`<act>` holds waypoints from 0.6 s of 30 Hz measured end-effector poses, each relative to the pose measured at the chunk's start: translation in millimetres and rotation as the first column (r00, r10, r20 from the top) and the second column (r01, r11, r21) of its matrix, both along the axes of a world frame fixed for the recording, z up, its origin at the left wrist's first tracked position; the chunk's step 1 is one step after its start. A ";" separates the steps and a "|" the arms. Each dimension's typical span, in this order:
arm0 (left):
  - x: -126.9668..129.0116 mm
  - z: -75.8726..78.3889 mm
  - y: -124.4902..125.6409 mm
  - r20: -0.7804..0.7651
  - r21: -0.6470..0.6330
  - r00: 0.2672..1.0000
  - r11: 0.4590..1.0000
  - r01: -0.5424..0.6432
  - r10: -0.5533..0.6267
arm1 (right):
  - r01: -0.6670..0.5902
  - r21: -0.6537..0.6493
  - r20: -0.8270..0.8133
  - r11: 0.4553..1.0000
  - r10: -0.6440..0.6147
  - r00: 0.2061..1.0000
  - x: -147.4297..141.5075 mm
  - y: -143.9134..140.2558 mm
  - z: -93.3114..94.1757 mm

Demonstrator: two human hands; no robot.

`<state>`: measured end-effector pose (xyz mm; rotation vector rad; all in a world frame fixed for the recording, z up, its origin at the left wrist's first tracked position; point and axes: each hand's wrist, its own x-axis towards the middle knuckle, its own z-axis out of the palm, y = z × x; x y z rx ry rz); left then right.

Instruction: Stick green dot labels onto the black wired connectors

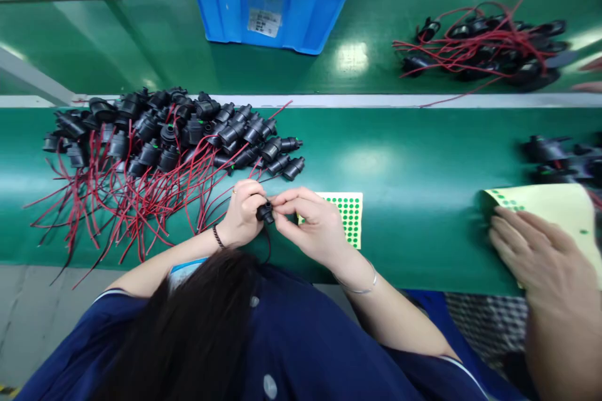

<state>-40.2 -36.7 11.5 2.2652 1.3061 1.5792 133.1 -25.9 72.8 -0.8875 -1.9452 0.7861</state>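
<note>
My left hand (243, 213) is closed around a small black plastic part (266, 213) with a stepped, round body; a thin dark wire hangs below it. From the other side, the fingertips of my right hand (313, 225) pinch together at the part's edge. Whatever lies between those fingertips is too small to make out. Partly under my right hand lies a pale yellow sheet of green dot stickers (352, 216). Just beyond my left hand spreads a heap of similar black parts (188, 131), with red and black wires (150, 200) trailing toward me. Some carry green dots.
A blue plastic bin (268, 6) stands beyond the white rail (352, 101). More wired black parts (484, 44) lie at the back right. At the right, a co-worker's hand (545, 250) rests on another sticker sheet (559, 207), near blurred black parts (550, 153).
</note>
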 end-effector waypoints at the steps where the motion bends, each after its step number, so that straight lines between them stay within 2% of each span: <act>1: 0.7 -0.8 -0.9 -0.008 -0.005 1.000 1.000 -0.005 0.005 | -0.010 0.000 0.008 1.000 0.010 1.000 0.4 0.9 0.6; 4: 1.6 -1.1 -4.1 -0.055 -0.014 0.998 1.000 -0.005 0.004 | -0.049 -0.018 0.030 0.999 0.050 0.998 -0.5 2.5 -0.1; 7: -6.1 9.0 -7.1 -0.106 -0.111 0.993 0.993 0.035 -0.047 | -0.074 -0.027 0.074 0.997 0.076 0.994 -1.8 4.7 -4.8; 9: -21.0 26.6 -10.9 -0.114 -0.226 0.992 0.974 0.023 -0.050 | -0.068 -0.004 0.105 0.998 0.068 0.992 1.0 7.3 -8.3; 10: -32.2 38.8 -13.8 -0.121 -0.277 0.993 0.961 -0.020 -0.014 | -0.053 0.004 0.111 0.999 0.053 0.992 4.5 9.0 -9.6; 12: -62.5 67.5 -21.3 -0.168 -0.333 0.977 0.925 -0.184 0.133 | -0.001 -0.010 0.097 1.000 0.002 0.995 15.8 13.5 -11.0; 14: -101.5 95.3 -28.8 -0.257 -0.346 0.909 0.847 -0.405 0.329 | 0.066 -0.043 0.077 0.997 -0.062 0.995 30.5 19.8 -11.2; 15: -122.6 106.3 -31.5 -0.301 -0.337 0.854 0.790 -0.512 0.425 | 0.101 -0.052 0.073 0.994 -0.097 0.993 37.7 23.5 -10.9; 17: -163.1 118.5 -33.1 -0.356 -0.308 0.730 0.665 -0.681 0.583 | 0.161 -0.031 0.097 0.986 -0.157 0.983 49.1 31.4 -9.5; 18: -180.5 118.8 -31.4 -0.358 -0.297 0.676 0.608 -0.736 0.644 | 0.180 -0.001 0.119 0.984 -0.179 0.977 52.7 35.5 -8.4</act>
